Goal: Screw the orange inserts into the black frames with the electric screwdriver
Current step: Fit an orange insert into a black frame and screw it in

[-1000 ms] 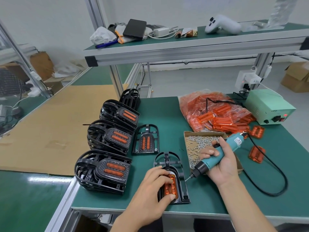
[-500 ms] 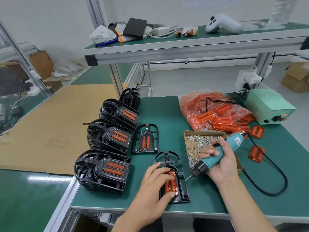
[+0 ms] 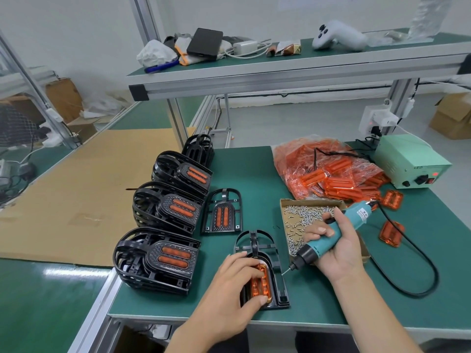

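Left hand (image 3: 229,289) presses the translucent orange plastic insert (image 3: 260,284) into the arched black plastic frame (image 3: 257,244) at the near edge of the green-matted bench (image 3: 331,301); fingers lie across the insert, thumb at its near end, curled enough to pinch it in place. Right hand (image 3: 336,248) is wrapped around the teal corded electric screwdriver (image 3: 328,240), bit tip just right of the frame, apparently not yet in a hole. Judgement: keep the insert seated flat, bring the bit upright over the hole before triggering, steady downward pressure. Frame's long axis runs near-to-far, arched end pointing away; the driver lies slanted, bit towards the frame. Cardboard screw tray (image 3: 305,215) sits just behind.
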Motion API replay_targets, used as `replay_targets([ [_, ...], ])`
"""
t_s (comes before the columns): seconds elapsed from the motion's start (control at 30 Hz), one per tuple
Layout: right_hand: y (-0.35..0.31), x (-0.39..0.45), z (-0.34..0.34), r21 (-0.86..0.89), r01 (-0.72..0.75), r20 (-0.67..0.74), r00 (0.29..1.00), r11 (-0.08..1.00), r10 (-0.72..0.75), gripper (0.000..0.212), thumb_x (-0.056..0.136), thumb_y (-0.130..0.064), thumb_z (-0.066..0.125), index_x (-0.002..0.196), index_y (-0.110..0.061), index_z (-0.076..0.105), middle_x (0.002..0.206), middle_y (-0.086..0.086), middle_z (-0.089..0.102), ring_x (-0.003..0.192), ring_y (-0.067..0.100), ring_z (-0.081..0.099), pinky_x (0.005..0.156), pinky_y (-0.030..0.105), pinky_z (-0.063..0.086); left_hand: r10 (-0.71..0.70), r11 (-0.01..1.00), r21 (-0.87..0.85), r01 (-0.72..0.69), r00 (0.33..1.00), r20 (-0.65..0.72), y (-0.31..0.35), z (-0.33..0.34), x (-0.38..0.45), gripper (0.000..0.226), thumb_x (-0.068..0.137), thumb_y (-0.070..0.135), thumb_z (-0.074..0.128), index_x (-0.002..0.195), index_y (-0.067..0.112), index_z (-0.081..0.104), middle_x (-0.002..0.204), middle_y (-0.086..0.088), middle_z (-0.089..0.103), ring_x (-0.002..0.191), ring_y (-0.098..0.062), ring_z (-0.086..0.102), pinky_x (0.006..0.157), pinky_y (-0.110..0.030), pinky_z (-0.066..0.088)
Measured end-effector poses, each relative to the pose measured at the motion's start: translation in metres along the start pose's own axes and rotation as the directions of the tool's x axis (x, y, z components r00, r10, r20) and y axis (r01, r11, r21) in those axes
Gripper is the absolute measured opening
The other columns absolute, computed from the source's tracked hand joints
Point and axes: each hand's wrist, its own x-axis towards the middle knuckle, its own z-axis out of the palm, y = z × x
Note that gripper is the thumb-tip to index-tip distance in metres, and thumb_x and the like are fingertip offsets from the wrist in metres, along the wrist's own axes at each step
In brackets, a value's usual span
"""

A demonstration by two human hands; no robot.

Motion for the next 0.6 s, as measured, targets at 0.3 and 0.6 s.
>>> replay_targets([
  [0.3,-0.0003,0.0012,0.0003,0.004,0.003,-0.009,1.000,1.000,-0.003,0.020,0.091,-0.034,0.070,0.082,-0.019,0.061,0.058,-0.009,0.039,0.055,0.006,0.047,0.054,0.020,0.045,-0.005,0.994,0.106,0.002,0.999,0.032,-0.0007,-0.0033,-0.0012,0.044,0.092,0.058,0.058,0.131,0.038,0.062,0.152,0.033,0.039,0.152,0.007,0.006,0.126,-0.035,0.022],
  [0.6,-0.0001,0.0001,0.0017,-0.001,0.001,-0.017,1.000,1.000,-0.001,0.020,0.093,-0.035,0.068,0.082,-0.019,0.061,0.058,-0.010,0.038,0.055,0.006,0.046,0.055,0.019,0.044,-0.042,0.998,0.040,0.042,0.999,-0.002,-0.0012,-0.0023,-0.0031,0.038,0.093,0.061,0.059,0.122,0.039,0.070,0.151,0.034,0.042,0.151,0.011,0.011,0.123,-0.030,0.029],
])
